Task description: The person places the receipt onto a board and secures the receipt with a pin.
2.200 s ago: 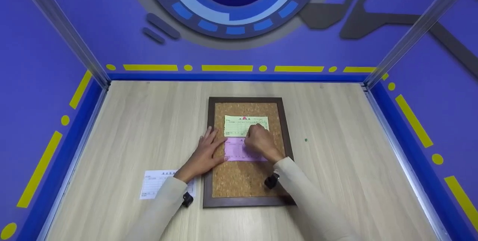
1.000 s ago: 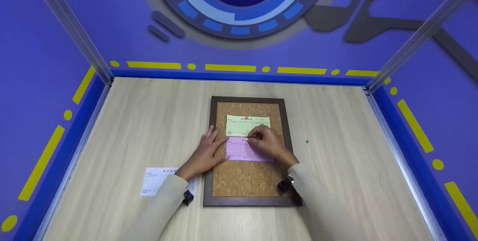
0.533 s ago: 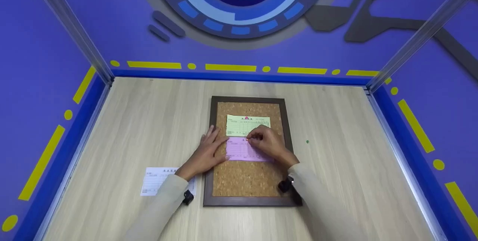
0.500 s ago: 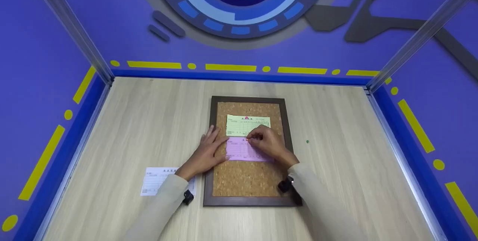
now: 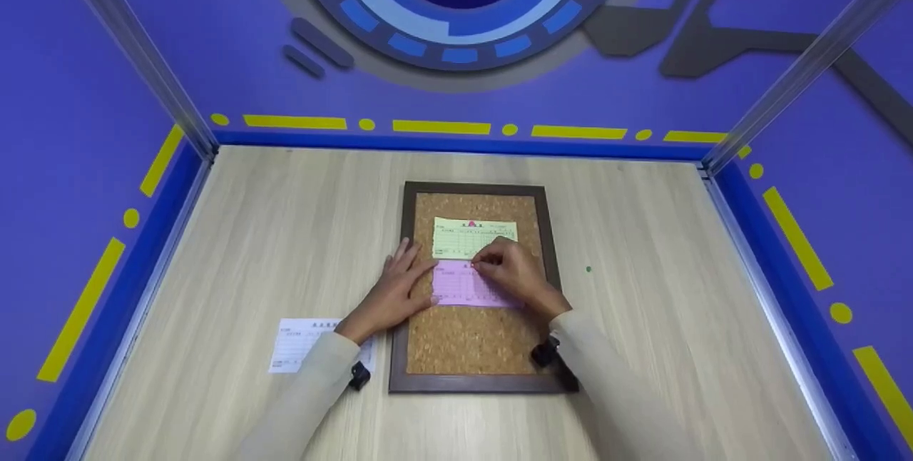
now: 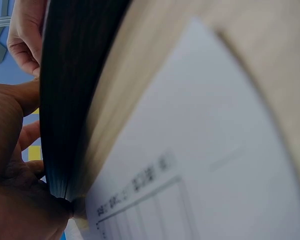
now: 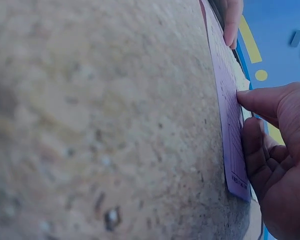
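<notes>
A brown-framed corkboard lies on the table, bearing a pale green slip above a pink slip. A red thumbtack sits at the green slip's top edge. At the pink slip's top middle, my right hand pinches a small reddish thumbtack, mostly hidden by the fingertips. My left hand rests spread across the board's left frame, thumb and index finger at the pink slip's left edge. Thumb and fingers of the right hand meet low over the pink slip in the right wrist view.
A white printed slip lies left of the board, partly under the left sleeve. One small green thumbtack is on the table to the right. Blue-purple panels wall in the back and both sides.
From over the green slip's lower right part, my right hand has come down to the pink slip's top edge and stayed there, pinching. The left hand keeps its place.
</notes>
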`<move>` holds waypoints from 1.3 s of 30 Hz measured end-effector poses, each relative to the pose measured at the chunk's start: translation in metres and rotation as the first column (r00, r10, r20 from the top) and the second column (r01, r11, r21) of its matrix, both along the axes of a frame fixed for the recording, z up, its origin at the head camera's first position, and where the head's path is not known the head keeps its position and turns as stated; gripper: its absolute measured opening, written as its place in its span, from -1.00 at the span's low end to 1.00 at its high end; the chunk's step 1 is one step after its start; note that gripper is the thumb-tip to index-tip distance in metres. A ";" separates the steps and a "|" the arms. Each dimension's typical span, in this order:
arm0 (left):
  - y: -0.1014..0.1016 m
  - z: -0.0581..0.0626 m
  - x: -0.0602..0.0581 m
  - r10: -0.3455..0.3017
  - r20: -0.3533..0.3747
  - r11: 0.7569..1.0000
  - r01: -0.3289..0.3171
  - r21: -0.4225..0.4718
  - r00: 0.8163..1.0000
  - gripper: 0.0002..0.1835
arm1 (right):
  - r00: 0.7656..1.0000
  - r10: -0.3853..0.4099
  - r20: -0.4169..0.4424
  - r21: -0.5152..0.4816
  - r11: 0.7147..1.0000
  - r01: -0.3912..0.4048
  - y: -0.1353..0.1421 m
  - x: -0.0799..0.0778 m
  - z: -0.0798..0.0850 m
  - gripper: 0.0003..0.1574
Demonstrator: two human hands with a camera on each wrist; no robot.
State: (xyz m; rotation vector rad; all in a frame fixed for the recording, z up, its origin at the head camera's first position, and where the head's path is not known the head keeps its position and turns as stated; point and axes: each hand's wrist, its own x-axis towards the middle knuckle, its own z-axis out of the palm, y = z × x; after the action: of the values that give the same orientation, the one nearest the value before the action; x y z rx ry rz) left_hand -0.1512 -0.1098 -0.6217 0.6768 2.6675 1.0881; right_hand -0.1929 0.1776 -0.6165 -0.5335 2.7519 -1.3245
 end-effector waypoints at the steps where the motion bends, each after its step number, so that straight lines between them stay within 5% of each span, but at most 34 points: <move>1: 0.000 0.000 0.000 0.000 0.002 1.000 0.000 -0.001 1.000 -0.25 | 1.000 0.001 -0.003 0.001 1.000 -0.001 0.000 0.000 0.000 -0.87; 22: -0.002 -0.004 0.002 0.016 0.004 1.000 -0.016 0.016 1.000 -0.26 | 0.998 -0.006 -0.063 0.017 1.000 0.007 -0.006 -0.002 -0.008 -0.91; 29: -0.002 -0.003 0.002 0.008 -0.002 1.000 -0.007 0.020 1.000 -0.26 | 1.000 -0.002 -0.015 0.039 0.999 0.002 -0.009 -0.001 0.005 -0.92; 33: -0.001 -0.003 0.003 0.005 0.004 1.000 -0.005 0.014 1.000 -0.26 | 1.000 0.011 -0.030 0.038 0.999 -0.009 -0.005 -0.005 -0.004 -0.92; 39: 0.001 -0.001 0.002 0.008 -0.006 1.000 -0.008 0.017 1.000 -0.27 | 0.999 -0.035 -0.033 0.044 0.998 0.037 -0.008 0.001 0.004 -0.90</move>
State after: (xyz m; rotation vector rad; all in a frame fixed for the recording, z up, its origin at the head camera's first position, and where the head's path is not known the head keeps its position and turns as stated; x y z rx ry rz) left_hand -0.1493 -0.1084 -0.6226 0.6746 2.6711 1.1138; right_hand -0.1916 0.1701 -0.6123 -0.5090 2.8224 -1.2701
